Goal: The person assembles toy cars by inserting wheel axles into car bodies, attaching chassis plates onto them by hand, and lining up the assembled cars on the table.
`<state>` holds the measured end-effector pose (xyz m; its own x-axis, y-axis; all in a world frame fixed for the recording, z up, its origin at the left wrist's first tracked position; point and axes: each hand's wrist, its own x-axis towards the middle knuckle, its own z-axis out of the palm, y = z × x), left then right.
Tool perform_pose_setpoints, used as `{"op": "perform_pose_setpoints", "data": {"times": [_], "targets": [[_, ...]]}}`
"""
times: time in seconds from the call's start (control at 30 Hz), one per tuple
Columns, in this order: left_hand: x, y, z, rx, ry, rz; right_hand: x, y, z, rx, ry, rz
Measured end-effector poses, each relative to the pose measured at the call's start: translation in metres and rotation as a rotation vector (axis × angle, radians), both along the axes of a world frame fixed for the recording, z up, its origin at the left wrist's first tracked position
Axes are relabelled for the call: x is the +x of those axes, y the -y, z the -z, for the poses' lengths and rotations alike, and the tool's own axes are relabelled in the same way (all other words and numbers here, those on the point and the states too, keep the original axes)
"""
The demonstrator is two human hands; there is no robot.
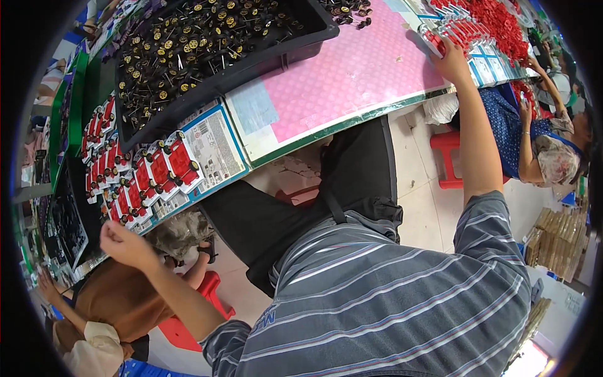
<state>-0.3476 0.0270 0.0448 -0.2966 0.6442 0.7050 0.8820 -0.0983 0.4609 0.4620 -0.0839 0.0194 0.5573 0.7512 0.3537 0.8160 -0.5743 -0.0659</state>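
At the far right of the table, my right hand (451, 64) has its fingers closed round a red-and-white toy car body (433, 41) at the end of a row of similar car bodies (465, 32). My left hand (127, 245) hangs in the air off the table's near left edge, its fingers curled in with nothing visible between them. Just beyond it, rows of red-and-white toy cars with black wheels (160, 169) lie at the table's left. A black bin (295, 49) full of small wheels on axles, with yellow or black hubs, stands at the back left.
Pink patterned sheeting (352, 69) covers the table before me. Loose red parts (496, 25) are heaped at the far right. One person sits on my left, another in a blue apron (502, 141) on my right. Red stools (446, 157) stand beside the table.
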Motion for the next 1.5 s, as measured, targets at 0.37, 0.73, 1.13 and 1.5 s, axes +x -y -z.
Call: {"op": "perform_pose_setpoints", "data": {"times": [0.37, 0.73, 1.13, 1.5], "targets": [[0.299, 0.114, 0.024, -0.77, 1.474, 1.227, -0.27, 0.011, -0.081, -0.021, -0.848, -0.908], [0.271, 0.125, 0.037, -0.943, 1.521, 1.283, -0.127, -0.122, 0.012, 0.205, -0.135, -0.518], [0.264, 0.129, 0.041, -0.959, 1.517, 1.155, -0.125, -0.125, 0.028, 0.339, -0.199, -0.385], [0.261, 0.124, 0.041, -0.929, 1.324, 1.214, -0.188, -0.041, -0.006, 0.144, -0.447, -0.569]]}}
